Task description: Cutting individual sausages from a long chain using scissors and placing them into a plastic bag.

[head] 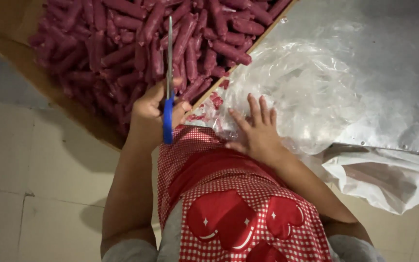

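Gripping blue-handled scissors (169,73), left hand (152,109); right hand (258,133) flat, seemingly on plastic bag (306,92).

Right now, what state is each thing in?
Scissors: blades closed, pointing away, held in the left hand.
Right hand: flat, fingers spread on the plastic bag.
Plastic bag: crumpled, lying on the table.
Sausages: piled loose in the cardboard box.
Cardboard box: open.
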